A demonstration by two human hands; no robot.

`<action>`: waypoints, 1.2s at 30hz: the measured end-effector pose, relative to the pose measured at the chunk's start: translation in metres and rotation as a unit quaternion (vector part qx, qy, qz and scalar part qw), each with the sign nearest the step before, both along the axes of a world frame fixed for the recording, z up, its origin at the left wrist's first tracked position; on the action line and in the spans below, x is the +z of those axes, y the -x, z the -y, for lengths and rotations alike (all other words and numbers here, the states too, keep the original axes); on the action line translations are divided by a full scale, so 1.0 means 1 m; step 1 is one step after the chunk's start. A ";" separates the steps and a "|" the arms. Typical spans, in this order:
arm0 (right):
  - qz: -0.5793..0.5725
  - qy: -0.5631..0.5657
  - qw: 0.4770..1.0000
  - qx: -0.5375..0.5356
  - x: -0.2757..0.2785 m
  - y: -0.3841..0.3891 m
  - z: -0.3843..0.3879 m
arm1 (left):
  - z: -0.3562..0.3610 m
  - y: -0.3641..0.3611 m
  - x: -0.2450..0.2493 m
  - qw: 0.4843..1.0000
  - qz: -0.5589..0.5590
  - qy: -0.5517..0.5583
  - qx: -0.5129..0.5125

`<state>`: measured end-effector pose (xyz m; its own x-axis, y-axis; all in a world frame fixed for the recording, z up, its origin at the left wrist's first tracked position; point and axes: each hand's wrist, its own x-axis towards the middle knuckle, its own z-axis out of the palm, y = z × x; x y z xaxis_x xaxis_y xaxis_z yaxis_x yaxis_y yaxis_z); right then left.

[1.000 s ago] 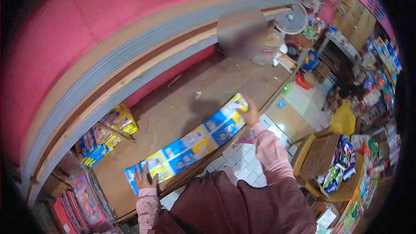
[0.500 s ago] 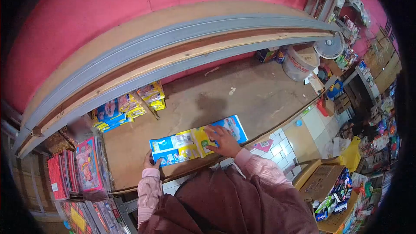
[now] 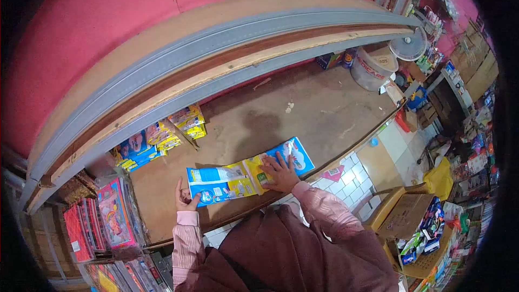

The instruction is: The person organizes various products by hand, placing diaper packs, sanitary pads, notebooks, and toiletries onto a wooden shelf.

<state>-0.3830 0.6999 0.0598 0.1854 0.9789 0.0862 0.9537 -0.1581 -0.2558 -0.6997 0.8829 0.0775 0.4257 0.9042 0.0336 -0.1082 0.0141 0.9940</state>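
Note:
A long blue and yellow plastic packet (image 3: 219, 181) lies on the brown board near its front edge, angled up to the right, with a green "S" mark near its middle. My right hand (image 3: 281, 174) rests flat on the packet's right half, fingers spread. At its left end is my left hand (image 3: 186, 199), with the index finger stretched up and apart from the thumb. That thumb touches the packet's lower left corner; the other fingers are partly hidden.
Similar blue and yellow packets (image 3: 136, 146) are stacked at the back left beside a wooden stick (image 3: 181, 133). Wrapped books (image 3: 116, 213) stand at left. A grey-edged shelf (image 3: 232, 48) overhangs the board. A white tub (image 3: 370, 73), a fan (image 3: 408, 46) and an open carton (image 3: 405, 216) are at right.
My left index finger has lifted away from the packet's edge. My right hand has spread its fingers and slid slightly right. The packet's right end has shifted slightly up and right.

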 end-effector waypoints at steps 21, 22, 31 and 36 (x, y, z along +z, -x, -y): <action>-0.523 0.019 0.839 -0.148 -0.028 -0.140 0.068 | 0.108 -0.202 0.018 0.765 -0.485 -0.335 -0.260; -0.558 0.028 0.816 -0.147 -0.002 -0.137 0.070 | 0.110 -0.201 -0.016 0.785 -0.443 -0.350 -0.253; -0.625 0.055 0.771 -0.111 -0.007 -0.149 0.069 | 0.153 -0.240 -0.013 0.721 -0.554 -0.372 -0.187; -0.700 0.022 0.709 -0.083 -0.014 -0.150 0.067 | 0.153 -0.242 -0.011 0.704 -0.584 -0.353 -0.196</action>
